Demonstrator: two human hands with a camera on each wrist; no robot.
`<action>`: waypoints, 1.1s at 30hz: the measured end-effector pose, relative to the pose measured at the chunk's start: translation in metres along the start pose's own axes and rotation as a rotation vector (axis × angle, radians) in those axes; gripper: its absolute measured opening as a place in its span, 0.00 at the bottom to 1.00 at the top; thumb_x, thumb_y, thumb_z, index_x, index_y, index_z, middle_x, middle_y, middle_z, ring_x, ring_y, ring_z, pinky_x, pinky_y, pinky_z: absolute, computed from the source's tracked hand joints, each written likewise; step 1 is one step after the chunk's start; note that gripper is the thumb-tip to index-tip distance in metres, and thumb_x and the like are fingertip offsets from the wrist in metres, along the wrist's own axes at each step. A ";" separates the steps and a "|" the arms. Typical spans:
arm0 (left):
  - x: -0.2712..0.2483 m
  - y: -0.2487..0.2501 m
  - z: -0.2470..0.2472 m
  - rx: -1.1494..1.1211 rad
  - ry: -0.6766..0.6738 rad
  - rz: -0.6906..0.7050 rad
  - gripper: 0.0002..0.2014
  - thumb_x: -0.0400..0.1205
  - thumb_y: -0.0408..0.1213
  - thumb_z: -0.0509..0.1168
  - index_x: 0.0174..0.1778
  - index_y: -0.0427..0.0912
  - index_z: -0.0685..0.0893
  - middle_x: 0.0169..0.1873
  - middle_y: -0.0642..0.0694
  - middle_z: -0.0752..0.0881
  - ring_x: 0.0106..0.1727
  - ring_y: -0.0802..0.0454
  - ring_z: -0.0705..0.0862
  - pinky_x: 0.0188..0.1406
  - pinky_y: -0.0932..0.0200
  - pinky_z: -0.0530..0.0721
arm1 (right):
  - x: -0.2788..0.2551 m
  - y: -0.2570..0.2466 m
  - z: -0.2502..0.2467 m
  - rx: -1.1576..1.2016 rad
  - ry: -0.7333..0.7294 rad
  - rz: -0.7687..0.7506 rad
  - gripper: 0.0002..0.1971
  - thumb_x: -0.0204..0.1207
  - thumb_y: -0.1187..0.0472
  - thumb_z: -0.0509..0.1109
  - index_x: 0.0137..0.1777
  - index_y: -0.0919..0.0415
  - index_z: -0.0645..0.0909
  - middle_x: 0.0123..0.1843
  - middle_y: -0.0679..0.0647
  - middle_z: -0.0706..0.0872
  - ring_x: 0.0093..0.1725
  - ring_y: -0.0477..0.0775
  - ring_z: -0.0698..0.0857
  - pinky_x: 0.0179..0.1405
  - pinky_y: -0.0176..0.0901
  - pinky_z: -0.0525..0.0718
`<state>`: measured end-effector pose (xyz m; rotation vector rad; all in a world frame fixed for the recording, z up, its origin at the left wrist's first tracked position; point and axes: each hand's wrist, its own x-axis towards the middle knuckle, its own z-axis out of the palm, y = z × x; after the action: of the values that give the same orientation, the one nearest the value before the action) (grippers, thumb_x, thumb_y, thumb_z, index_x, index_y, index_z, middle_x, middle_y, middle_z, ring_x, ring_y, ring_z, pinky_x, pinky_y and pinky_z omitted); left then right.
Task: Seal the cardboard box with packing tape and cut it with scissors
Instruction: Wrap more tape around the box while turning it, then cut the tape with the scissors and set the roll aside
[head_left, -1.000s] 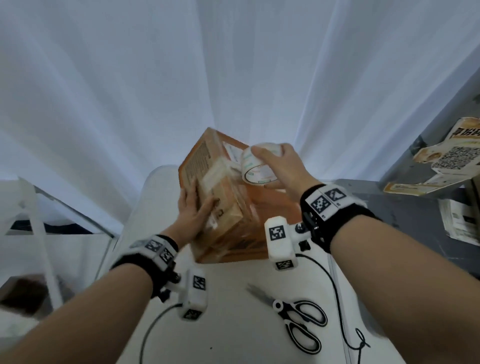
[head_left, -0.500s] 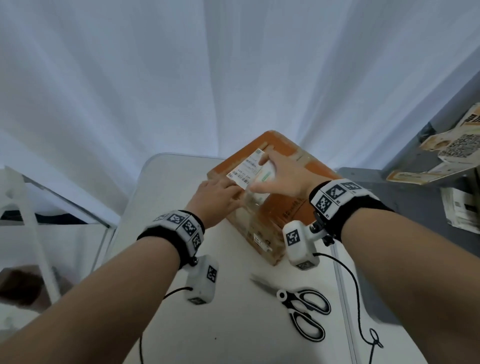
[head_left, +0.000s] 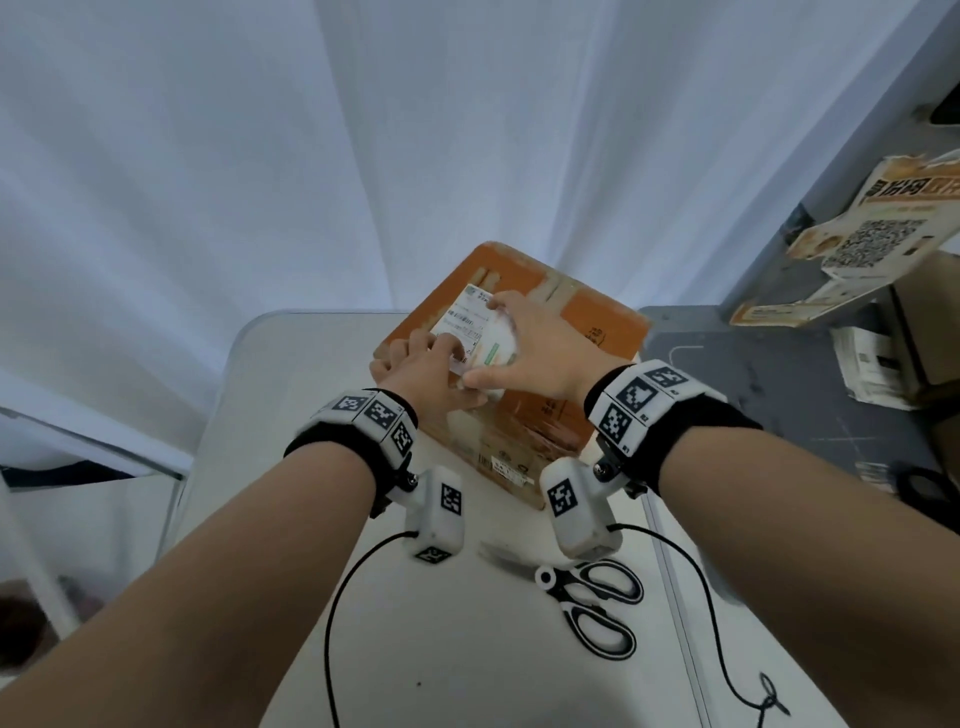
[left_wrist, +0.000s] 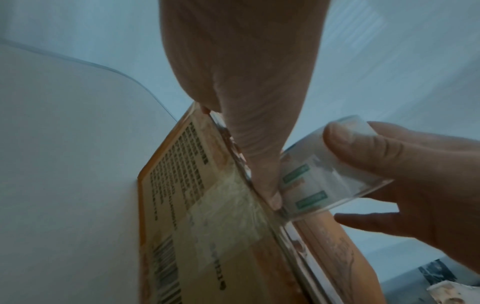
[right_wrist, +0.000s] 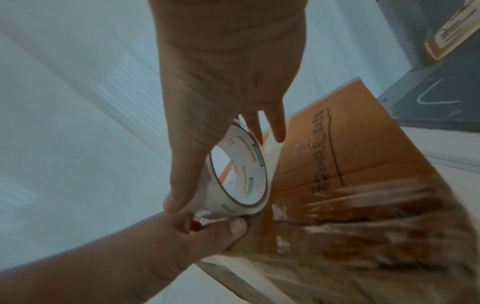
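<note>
An orange cardboard box (head_left: 582, 332) with a white shipping label lies on the white table (head_left: 291, 415). My right hand (head_left: 540, 353) grips a roll of clear packing tape (head_left: 496, 353) and holds it against the box top, thumb and fingers round its rim (right_wrist: 244, 174). My left hand (head_left: 426, 358) rests on the box beside the roll. Its thumb (left_wrist: 259, 164) presses straight down at the box's top edge, where the tape (left_wrist: 324, 181) leaves the roll. Black-and-white scissors (head_left: 592, 608) lie shut on the table in front of the box, untouched.
White curtains hang behind the table. A grey surface (head_left: 779, 405) adjoins on the right, with printed cartons (head_left: 872, 244) and papers. Wrist-camera cables (head_left: 727, 649) trail over the table near the scissors. The table's left edge drops off near a white frame.
The box, tipped up on edge a second ago, now lies flat. Both hands moved onto its top; the roll came down against the box and my left hand slid next to it.
</note>
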<state>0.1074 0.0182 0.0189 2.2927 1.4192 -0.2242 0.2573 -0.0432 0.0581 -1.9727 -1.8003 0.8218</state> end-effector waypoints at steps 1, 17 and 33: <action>-0.001 0.000 0.000 0.001 -0.010 -0.001 0.37 0.71 0.63 0.67 0.74 0.54 0.65 0.71 0.43 0.65 0.73 0.40 0.62 0.68 0.39 0.63 | -0.001 0.001 0.002 0.011 0.008 -0.004 0.49 0.58 0.36 0.77 0.76 0.53 0.59 0.60 0.54 0.80 0.48 0.54 0.84 0.43 0.49 0.88; -0.043 0.035 0.044 0.067 0.234 0.080 0.33 0.78 0.66 0.57 0.72 0.47 0.68 0.73 0.43 0.69 0.74 0.40 0.65 0.70 0.38 0.62 | -0.041 0.027 -0.013 -0.137 0.086 0.048 0.51 0.64 0.36 0.74 0.82 0.53 0.54 0.77 0.58 0.68 0.72 0.59 0.71 0.71 0.60 0.72; -0.089 0.040 0.062 -0.493 0.317 0.093 0.34 0.81 0.45 0.65 0.81 0.42 0.59 0.78 0.38 0.64 0.79 0.41 0.62 0.79 0.43 0.63 | -0.149 0.095 0.075 -0.406 -0.468 0.334 0.21 0.71 0.51 0.74 0.27 0.62 0.69 0.28 0.52 0.73 0.31 0.54 0.74 0.33 0.43 0.73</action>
<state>0.1071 -0.0971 0.0062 2.0243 1.3208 0.4866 0.2810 -0.2121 -0.0298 -2.5592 -2.0455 1.1767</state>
